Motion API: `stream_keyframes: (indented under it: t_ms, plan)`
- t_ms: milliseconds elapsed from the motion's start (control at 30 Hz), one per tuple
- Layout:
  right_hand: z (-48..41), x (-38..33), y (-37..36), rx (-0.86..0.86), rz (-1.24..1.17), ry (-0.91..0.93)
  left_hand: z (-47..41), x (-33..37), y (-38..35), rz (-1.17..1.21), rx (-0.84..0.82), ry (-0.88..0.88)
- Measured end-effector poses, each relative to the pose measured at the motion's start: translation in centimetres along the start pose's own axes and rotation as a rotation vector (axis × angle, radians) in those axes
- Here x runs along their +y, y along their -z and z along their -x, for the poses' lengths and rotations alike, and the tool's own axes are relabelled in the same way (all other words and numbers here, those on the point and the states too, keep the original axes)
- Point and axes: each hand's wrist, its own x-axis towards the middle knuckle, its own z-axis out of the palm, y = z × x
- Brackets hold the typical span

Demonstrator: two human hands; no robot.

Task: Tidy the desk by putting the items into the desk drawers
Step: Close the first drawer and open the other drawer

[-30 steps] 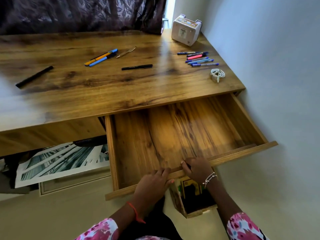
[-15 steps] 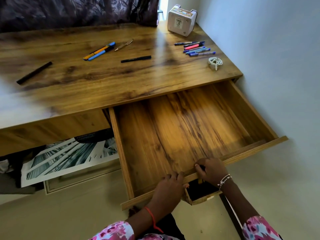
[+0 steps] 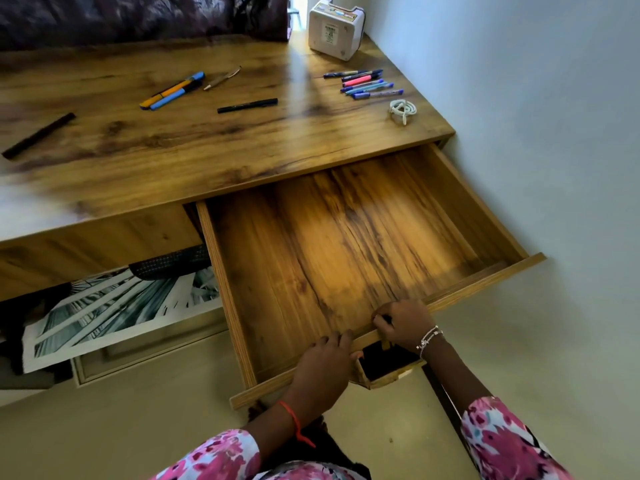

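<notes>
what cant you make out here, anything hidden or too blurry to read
Head view only.
Small wooden box below the open wooden drawer: inside dark, partly covered by drawer front and right hand.
White square box at the back of the wooden desk: label print too small.
Thin black stick far left: blurred, pen or ruler unclear.
Black-and-white framed print under the desk: top hidden by desk and drawer side.
</notes>
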Motion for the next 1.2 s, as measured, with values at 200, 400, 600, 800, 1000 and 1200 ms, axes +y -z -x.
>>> stream_keyframes:
  t_ms: [200, 400, 600, 800, 1000, 1200]
  plan:
    - [1.0, 0.4, -0.4, -0.027, -0.002, 0.020, 0.9, 1.0, -0.4, 0.049, -0.004, 0.034]
    - [2.7, 0.6, -0.9, 0.014, -0.048, 0.050, 1.9, 2.1, -0.7, 0.076, -0.035, 0.053]
    - [4.3, 1.1, -1.5, 0.013, -0.086, 0.063, 3.1, 3.3, -1.2, 0.111, -0.035, 0.058]
    - [6.1, 0.9, -1.6, 0.046, -0.173, 0.068, 4.1, 4.3, -1.8, 0.137, -0.060, 0.061]
    - [7.2, 0.8, -1.7, -0.010, -0.111, 0.032, 4.9, 4.9, -2.5, 0.175, -0.084, 0.060]
    - [6.7, 0.6, -1.2, -0.133, -0.044, 0.005, 5.7, 4.5, -1.9, 0.288, -0.142, 0.005]
